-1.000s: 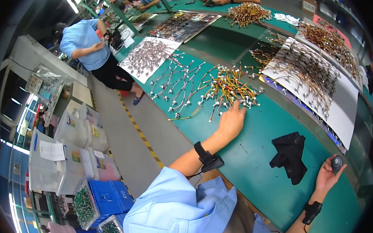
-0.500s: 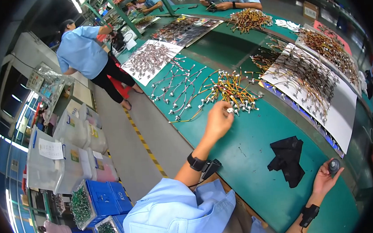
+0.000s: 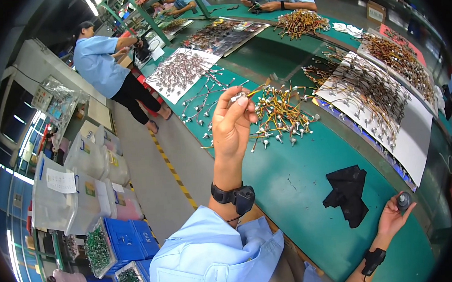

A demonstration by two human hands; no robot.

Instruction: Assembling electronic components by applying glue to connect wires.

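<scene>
My left hand [image 3: 231, 127] is raised above the table with thumb and fingers pinched on a wire lead [image 3: 253, 93]. The lead's pale connector end shows at the fingertips and its yellow and dark wires trail off, blurred, to the right. Behind it lies a loose pile of yellow, red and dark wire leads [image 3: 282, 111] with whitish ends. At the table's right edge my right hand [image 3: 391, 220] is closed round a dark grey round object [image 3: 404, 201] with a lighter knob; its kind is unclear. A crumpled black cloth [image 3: 347, 195] lies between my hands.
Wire leads also cover a white sheet [image 3: 421, 152] at right and another sheet [image 3: 174, 96] at far left. A person in light blue [image 3: 99, 63] stands left of the green table [image 3: 300, 162]; others sit at its far end. Plastic bins [image 3: 56, 203] line the aisle.
My left hand has lifted from the pile and moved left and toward me, turning upward with a wire lead in it. The standing person has turned. My right hand stays put.
</scene>
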